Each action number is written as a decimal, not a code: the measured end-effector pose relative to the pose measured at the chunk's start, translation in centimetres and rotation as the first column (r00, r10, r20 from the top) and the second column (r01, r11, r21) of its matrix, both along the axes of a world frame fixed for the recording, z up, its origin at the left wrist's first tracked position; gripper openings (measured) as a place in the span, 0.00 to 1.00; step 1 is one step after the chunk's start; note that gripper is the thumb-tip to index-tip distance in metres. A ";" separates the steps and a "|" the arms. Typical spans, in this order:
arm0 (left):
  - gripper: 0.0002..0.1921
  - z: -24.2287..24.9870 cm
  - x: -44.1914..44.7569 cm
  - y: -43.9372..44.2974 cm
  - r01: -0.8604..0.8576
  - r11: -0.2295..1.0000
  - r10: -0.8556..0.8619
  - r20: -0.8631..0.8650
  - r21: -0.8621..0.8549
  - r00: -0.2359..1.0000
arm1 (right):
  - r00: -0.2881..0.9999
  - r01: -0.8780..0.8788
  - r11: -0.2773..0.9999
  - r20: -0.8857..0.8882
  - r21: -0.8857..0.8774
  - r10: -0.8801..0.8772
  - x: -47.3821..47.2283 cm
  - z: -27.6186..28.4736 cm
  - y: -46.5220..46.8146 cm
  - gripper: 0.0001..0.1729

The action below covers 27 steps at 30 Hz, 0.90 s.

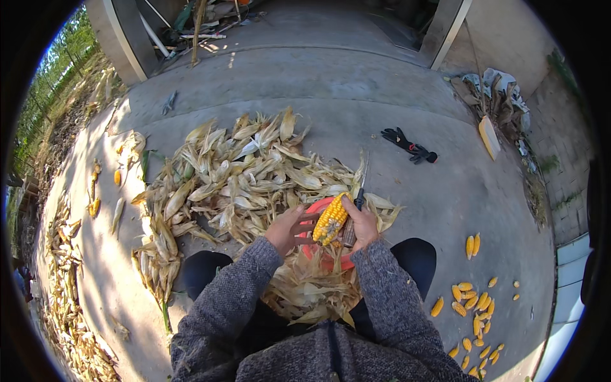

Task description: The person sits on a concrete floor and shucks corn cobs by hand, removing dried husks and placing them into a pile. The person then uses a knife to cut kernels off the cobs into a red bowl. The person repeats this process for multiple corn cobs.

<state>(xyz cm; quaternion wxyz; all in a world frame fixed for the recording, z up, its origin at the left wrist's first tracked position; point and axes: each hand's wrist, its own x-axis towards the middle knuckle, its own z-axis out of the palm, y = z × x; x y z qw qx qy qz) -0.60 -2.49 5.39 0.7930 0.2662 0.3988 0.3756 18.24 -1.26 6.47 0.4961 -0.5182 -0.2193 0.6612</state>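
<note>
An ear of yellow corn (330,219), its lower end discoloured, is tilted in my right hand (362,223), whose thumb presses near its top. The same hand also holds a screwdriver (361,192) with a black handle, its shaft pointing away from me. My left hand (288,230) is beside the ear with fingers spread; whether they touch it I cannot tell. Below my hands stands a red plastic basin (340,262), partly hidden, and a brown corncob (349,234) shows under my right hand. Dry corn husks (310,291) lie between my knees.
A large heap of husks (238,186) spreads ahead and left. Husked ears (470,302) lie scattered on the concrete at lower right. Black gloves (409,145) lie ahead right, near a broom (489,136). More husks (71,296) line the far left.
</note>
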 end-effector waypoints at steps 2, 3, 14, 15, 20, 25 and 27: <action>0.23 0.6 1.3 0.2 -0.009 0.997 0.017 0.111 -0.075 0.994 | 0.998 -0.057 0.998 0.002 0.008 0.057 -0.8 -0.1 -0.3 0.16; 0.23 0.0 1.7 0.4 0.062 0.996 -0.053 0.121 -0.066 0.991 | 0.994 -0.106 0.994 0.011 0.010 0.106 -0.9 -0.3 -0.5 0.16; 0.21 -2.4 0.7 2.6 -0.236 0.958 0.272 0.253 -0.162 0.928 | 0.982 -0.172 0.983 -0.097 -0.071 0.165 1.9 -0.2 -2.5 0.19; 0.22 -2.5 0.5 2.8 -0.273 0.944 0.315 0.262 -0.183 0.912 | 0.973 -0.220 0.975 -0.080 -0.024 0.218 1.7 -0.8 -3.6 0.20; 0.23 -2.1 0.8 3.2 -0.326 0.896 0.412 0.290 -0.302 0.864 | 0.891 -0.453 0.881 0.108 0.134 0.442 0.8 -0.7 -10.5 0.30; 0.25 -2.6 0.1 3.4 -0.307 0.945 0.328 0.311 -0.116 0.892 | 0.805 -0.572 0.803 0.298 0.166 0.513 1.3 0.0 -14.1 0.33; 0.26 -2.7 0.5 3.6 -0.349 0.926 0.374 0.227 -0.144 0.899 | 0.788 -0.587 0.776 0.383 0.233 0.481 1.5 0.2 -14.7 0.33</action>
